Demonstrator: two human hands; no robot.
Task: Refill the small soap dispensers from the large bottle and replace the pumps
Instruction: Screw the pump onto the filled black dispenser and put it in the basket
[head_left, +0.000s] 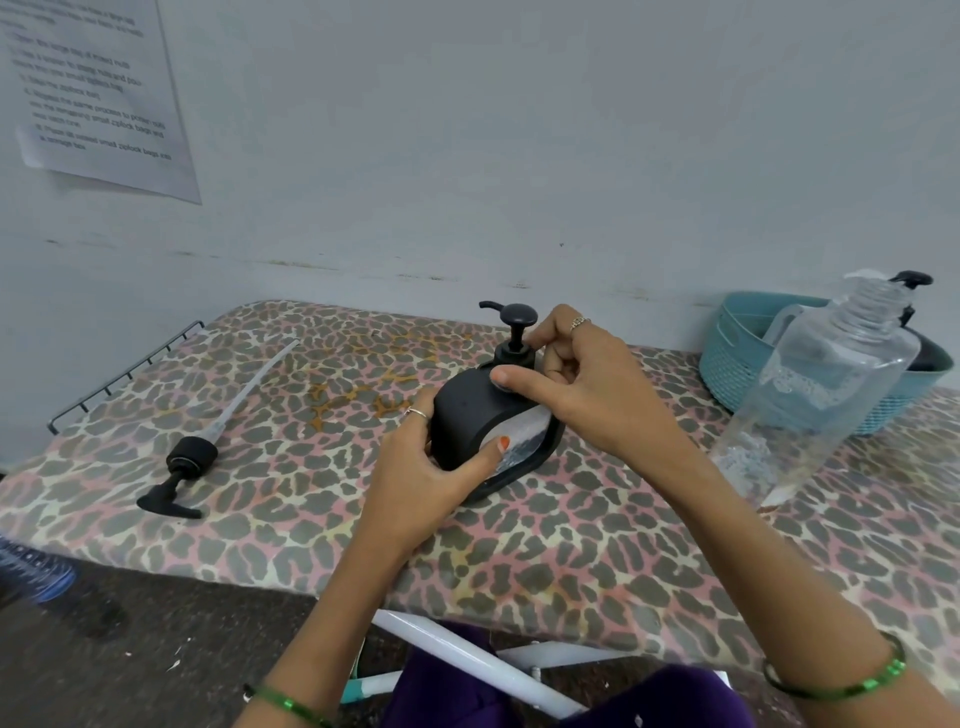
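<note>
Left hand curled round the near side of the small black soap dispenser, thumb pressed on its pale label. Right hand on top, fingers pinched round the collar of the black pump, thumb flat on the dispenser's shoulder. Dispenser upright mid-table on the leopard-print table. Large clear bottle, cap off, tilted near the right edge, just before a teal basket at the far right corner. Loose pump with long tube lying toward the left edge.
</note>
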